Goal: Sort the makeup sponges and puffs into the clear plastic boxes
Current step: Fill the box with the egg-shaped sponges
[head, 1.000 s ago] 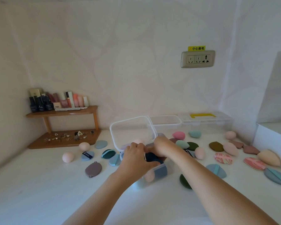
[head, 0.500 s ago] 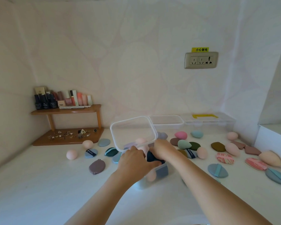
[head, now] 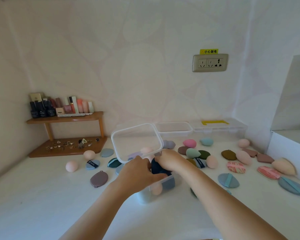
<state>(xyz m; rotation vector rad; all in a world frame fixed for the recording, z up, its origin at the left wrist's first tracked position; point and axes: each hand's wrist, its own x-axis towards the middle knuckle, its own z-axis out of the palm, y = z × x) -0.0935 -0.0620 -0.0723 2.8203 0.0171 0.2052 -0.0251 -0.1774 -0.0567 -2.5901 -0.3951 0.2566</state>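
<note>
A clear plastic box sits at the table's centre, its clear lid standing tilted up behind it. Inside I see a dark blue puff, a pink sponge and a blue-grey puff. My left hand grips the box's near left rim, thumb over the edge. My right hand is closed on the dark blue puff at the box's top. Loose items surround the box: a mauve puff, a pink sponge, a mint sponge and a blue puff.
Two more clear boxes stand along the back wall. A wooden shelf with bottles and small jewellery is at the back left. A white box borders the right side. A wall socket is above.
Both hands stay at the central box. My right hand has settled a little lower onto the dark blue puff. The view shifted slightly; the loose items have not moved.
</note>
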